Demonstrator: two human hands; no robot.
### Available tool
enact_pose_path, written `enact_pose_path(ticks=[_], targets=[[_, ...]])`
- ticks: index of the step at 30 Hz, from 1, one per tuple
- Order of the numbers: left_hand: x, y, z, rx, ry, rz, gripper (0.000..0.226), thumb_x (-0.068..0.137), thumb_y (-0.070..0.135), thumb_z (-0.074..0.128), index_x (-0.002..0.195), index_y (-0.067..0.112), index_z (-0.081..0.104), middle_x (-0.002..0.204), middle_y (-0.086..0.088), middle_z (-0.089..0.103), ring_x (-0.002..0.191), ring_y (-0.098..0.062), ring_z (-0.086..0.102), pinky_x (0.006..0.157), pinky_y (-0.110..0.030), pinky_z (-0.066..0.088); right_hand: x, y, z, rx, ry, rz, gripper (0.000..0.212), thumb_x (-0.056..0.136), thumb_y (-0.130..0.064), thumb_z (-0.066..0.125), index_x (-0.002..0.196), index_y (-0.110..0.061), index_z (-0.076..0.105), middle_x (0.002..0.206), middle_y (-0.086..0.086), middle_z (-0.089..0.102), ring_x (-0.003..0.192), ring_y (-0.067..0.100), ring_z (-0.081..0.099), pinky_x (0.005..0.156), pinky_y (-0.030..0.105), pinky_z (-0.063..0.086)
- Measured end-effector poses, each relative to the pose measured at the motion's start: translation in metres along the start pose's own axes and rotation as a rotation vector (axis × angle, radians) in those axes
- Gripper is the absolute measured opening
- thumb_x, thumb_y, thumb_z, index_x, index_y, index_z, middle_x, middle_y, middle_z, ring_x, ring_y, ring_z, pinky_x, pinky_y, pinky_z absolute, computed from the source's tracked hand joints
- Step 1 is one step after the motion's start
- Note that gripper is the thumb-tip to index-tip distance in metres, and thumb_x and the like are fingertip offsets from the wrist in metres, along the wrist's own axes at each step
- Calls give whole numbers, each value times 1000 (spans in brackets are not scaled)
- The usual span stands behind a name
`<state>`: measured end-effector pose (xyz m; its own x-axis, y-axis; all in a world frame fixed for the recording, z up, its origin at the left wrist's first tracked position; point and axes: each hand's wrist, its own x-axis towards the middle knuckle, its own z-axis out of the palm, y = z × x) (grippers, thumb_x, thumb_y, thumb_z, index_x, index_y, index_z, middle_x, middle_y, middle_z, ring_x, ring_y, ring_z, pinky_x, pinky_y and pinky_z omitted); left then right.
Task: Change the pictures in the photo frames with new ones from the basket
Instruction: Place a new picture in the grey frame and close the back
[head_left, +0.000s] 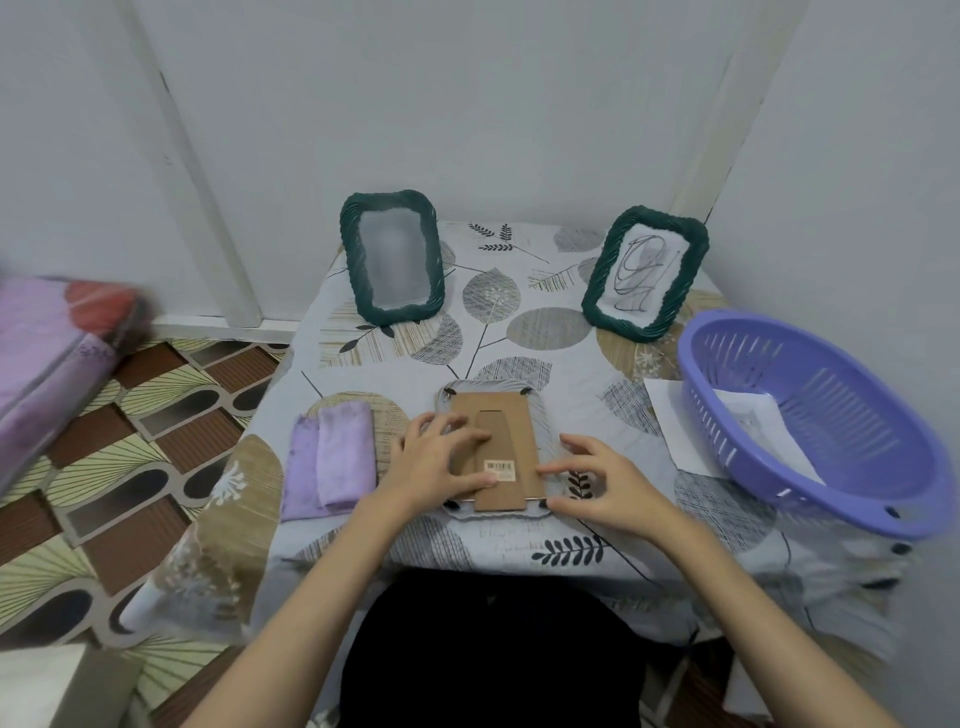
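Observation:
A photo frame (511, 415) lies face down in front of me, its brown cardboard back and stand facing up, with a barcode sticker. My left hand (439, 462) rests flat on the left part of the back, fingers spread. My right hand (597, 480) touches the frame's lower right corner with its fingertips. Two green woven frames stand at the back: the left frame (390, 258) with a blurred picture, the right frame (644, 273) with a scribbled drawing. A purple basket (810, 415) at the right holds a paper picture (753, 415).
A folded lilac cloth (332, 460) lies left of the face-down frame. A white sheet (670, 415) sticks out from under the basket. The small table has a leaf-patterned cover (488, 306) and stands in a corner of white walls. Patterned floor and a pink bundle (47, 343) are at left.

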<state>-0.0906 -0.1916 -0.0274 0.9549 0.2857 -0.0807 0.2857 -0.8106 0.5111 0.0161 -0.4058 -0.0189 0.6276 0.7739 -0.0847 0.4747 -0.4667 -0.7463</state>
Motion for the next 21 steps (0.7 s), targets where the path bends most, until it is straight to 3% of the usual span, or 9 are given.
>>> enact_pose_path(ticks=[10,15,18,21], targets=[[1,-3,0,-11,-10,-7,60,74,58,64,129,46,44,147,13,27,140,-21,9,109,-47,14,0,-1,9,-157,92,-51,31,70,-31,79,100,-32,71,129,6,53,120,18,48,105,31,34],[1,-2,0,-28,-13,-11,60,73,56,65,129,45,44,147,13,27,140,-20,9,109,-46,13,-2,-3,14,-283,146,-127,31,67,-30,79,95,-17,75,109,15,64,105,26,58,92,18,35],[2,-1,-1,-31,-15,-11,60,74,55,66,129,44,45,147,13,27,140,-20,8,110,-46,13,-1,-2,22,-247,227,-136,30,65,-37,68,83,-14,75,90,14,67,88,28,63,83,8,33],[2,-1,-1,-36,-17,-10,60,74,55,65,129,44,45,147,12,27,140,-20,8,110,-46,13,1,0,29,-230,297,-152,24,65,-33,67,79,-14,75,87,12,66,86,27,63,81,7,32]])
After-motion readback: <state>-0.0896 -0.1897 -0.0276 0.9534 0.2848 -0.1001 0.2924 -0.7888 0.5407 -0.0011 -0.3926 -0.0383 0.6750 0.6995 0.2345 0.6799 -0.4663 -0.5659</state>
